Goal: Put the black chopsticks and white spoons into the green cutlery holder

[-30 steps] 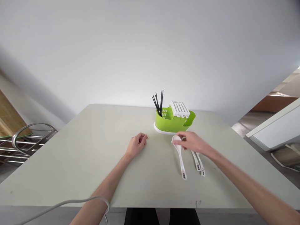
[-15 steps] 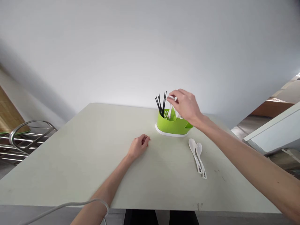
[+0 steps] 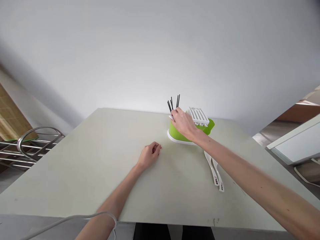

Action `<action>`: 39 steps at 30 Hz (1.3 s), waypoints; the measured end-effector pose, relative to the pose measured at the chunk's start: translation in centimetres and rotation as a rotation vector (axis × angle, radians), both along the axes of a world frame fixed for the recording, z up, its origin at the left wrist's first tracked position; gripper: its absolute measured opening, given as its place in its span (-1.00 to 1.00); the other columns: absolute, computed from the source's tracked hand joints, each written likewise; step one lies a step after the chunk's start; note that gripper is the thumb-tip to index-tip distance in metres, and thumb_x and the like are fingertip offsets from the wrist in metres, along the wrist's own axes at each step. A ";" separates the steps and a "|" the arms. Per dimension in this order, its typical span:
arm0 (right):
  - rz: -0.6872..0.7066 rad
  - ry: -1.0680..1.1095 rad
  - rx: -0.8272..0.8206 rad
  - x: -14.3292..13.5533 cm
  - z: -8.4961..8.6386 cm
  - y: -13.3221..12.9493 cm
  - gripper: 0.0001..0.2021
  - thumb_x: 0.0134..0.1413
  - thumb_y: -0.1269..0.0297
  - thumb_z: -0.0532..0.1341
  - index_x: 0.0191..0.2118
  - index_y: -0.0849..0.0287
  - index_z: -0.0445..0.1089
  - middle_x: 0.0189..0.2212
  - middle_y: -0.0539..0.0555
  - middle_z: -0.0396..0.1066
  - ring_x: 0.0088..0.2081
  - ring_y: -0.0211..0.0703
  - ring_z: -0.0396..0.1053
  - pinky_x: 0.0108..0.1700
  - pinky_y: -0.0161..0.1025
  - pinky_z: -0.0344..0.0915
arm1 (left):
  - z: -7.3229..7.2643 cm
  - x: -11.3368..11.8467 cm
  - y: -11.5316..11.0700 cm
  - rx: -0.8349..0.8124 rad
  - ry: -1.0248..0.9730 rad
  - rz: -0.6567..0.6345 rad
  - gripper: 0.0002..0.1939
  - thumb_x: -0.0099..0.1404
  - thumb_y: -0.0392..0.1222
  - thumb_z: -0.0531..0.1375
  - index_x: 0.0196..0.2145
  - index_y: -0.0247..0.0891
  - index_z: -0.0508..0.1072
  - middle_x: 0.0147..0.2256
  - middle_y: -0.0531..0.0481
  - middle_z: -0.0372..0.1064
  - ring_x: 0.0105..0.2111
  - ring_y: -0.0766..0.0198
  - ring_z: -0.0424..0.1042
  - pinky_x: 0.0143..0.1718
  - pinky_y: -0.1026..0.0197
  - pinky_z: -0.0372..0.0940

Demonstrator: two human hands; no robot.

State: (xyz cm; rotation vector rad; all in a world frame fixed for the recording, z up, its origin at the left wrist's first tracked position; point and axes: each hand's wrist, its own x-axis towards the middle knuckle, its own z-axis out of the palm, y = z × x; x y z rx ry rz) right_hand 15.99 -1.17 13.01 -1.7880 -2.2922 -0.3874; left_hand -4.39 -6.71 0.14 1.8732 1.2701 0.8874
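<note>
My right hand [image 3: 183, 122] is closed on a white spoon [image 3: 171, 117] over the left part of a green utensil holder [image 3: 175, 132]. Only the spoon's end shows past the fingertips; the hand hides the rest. Black chopsticks [image 3: 178, 100] stand in the holder's left end, just behind the fingers. A white slotted rack [image 3: 198, 115] tops the holder's right part. Two white spoons [image 3: 212, 169] lie side by side on the table, their bowls partly covered by my right forearm. My left hand [image 3: 149, 155] rests on the table, fingers curled in, nothing visible in them.
The pale table [image 3: 100, 160] backs onto a white wall [image 3: 135, 60]. A cable [image 3: 75, 217] crosses my left forearm near the front edge. Left of the table are a metal rack [image 3: 37, 143] and a bamboo-coloured board [image 3: 12, 116]. A white panel [image 3: 300, 136] stands at right.
My right hand has moved left and down with the spoon, from above the holder's middle to its left part. The white rack now shows. The left hand stays put; the view shifts slightly.
</note>
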 end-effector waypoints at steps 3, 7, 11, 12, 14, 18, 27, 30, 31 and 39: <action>-0.006 0.014 -0.016 -0.2 -0.4 0.2 -0.74 0.48 0.37 0.01 0.05 0.27 0.40 0.03 0.32 0.40 -0.16 0.02 0.51 -0.25 -0.20 0.31 | 0.1 0.0 0.0 -0.002 0.002 -0.002 -0.65 0.46 0.09 0.03 -0.29 -0.17 0.46 -0.50 0.06 0.40 -0.51 0.26 0.30 -0.40 0.21 0.17; 0.038 0.093 0.003 0.4 -0.4 -1.0 -0.72 0.40 0.37 0.11 0.15 0.27 0.35 0.08 0.31 0.39 -0.22 -0.02 0.50 -0.27 -0.19 0.32 | 0.4 0.0 -0.1 -0.008 0.029 -0.012 -0.65 0.47 0.09 0.03 -0.28 -0.17 0.46 -0.50 0.07 0.39 -0.51 0.26 0.29 -0.38 0.20 0.19; 0.247 0.256 0.061 3.1 -0.2 -4.6 -0.68 0.44 0.32 0.09 0.22 0.19 0.29 0.12 0.25 0.40 -0.32 -0.16 0.47 -0.32 -0.22 0.32 | 0.5 0.1 -0.1 -0.008 0.056 -0.009 -0.65 0.47 0.10 0.03 -0.27 -0.17 0.46 -0.50 0.06 0.40 -0.50 0.26 0.28 -0.38 0.20 0.20; 0.341 0.279 0.054 4.2 -0.2 -5.7 -0.71 0.46 0.31 0.07 0.20 0.17 0.31 0.11 0.23 0.42 -0.33 -0.18 0.47 -0.34 -0.25 0.31 | 0.6 0.1 -0.1 -0.008 0.063 -0.010 -0.65 0.47 0.10 0.03 -0.28 -0.17 0.46 -0.50 0.06 0.40 -0.51 0.26 0.28 -0.38 0.20 0.20; 0.519 0.241 0.014 6.7 -0.6 -7.6 -0.76 0.50 0.26 0.03 0.10 0.13 0.37 0.04 0.16 0.49 -0.39 -0.25 0.44 -0.39 -0.27 0.26 | 0.7 0.1 -0.2 -0.011 0.074 -0.012 -0.65 0.47 0.09 0.04 -0.28 -0.17 0.45 -0.50 0.07 0.39 -0.51 0.27 0.28 -0.38 0.21 0.20; 0.508 0.141 0.011 12.5 -2.8 -10.0 -0.77 0.50 0.26 0.03 -0.05 0.09 0.45 -0.29 0.02 0.57 -0.53 -0.28 0.36 -0.43 -0.25 0.19 | 1.1 0.0 -0.4 -0.019 0.081 0.001 -0.67 0.47 0.07 0.04 -0.28 -0.18 0.44 -0.51 0.09 0.39 -0.50 0.28 0.28 -0.38 0.22 0.20; -0.058 0.452 -0.368 22.8 -8.4 -10.8 -0.61 0.30 -0.08 0.18 0.09 0.02 0.39 0.13 0.17 0.46 -0.33 -0.10 0.56 -0.19 -0.09 0.46 | 1.3 -0.3 -0.1 -0.027 0.092 0.027 -0.62 0.47 0.14 0.04 -0.25 -0.18 0.45 -0.50 0.09 0.38 -0.52 0.29 0.24 -0.39 0.23 0.19; -0.138 0.693 -0.541 23.5 -10.4 -10.8 -0.47 0.22 -0.17 0.24 0.15 0.06 0.36 0.15 0.22 0.43 -0.30 -0.10 0.56 -0.16 -0.09 0.46 | 1.2 -0.3 0.1 -0.034 0.102 0.037 -0.61 0.47 0.16 0.04 -0.24 -0.18 0.46 -0.50 0.10 0.37 -0.52 0.29 0.24 -0.39 0.23 0.20; -0.164 0.778 -0.586 23.4 -11.0 -10.9 -0.43 0.19 -0.20 0.27 0.15 0.07 0.37 0.14 0.23 0.44 -0.31 -0.11 0.54 -0.23 -0.12 0.45 | 1.3 -0.3 0.1 -0.033 0.106 0.040 -0.61 0.47 0.16 0.05 -0.24 -0.18 0.46 -0.50 0.10 0.36 -0.52 0.29 0.25 -0.39 0.23 0.20; -0.197 1.020 -0.665 22.8 -12.5 -11.0 -0.44 0.04 -0.35 0.31 -0.27 0.15 0.49 -0.45 0.01 0.43 -0.44 -0.23 0.28 -0.37 -0.22 0.25 | 1.4 -0.3 0.1 -0.028 0.122 0.052 -0.60 0.47 0.17 0.04 -0.25 -0.18 0.46 -0.52 0.12 0.33 -0.52 0.30 0.24 -0.40 0.23 0.19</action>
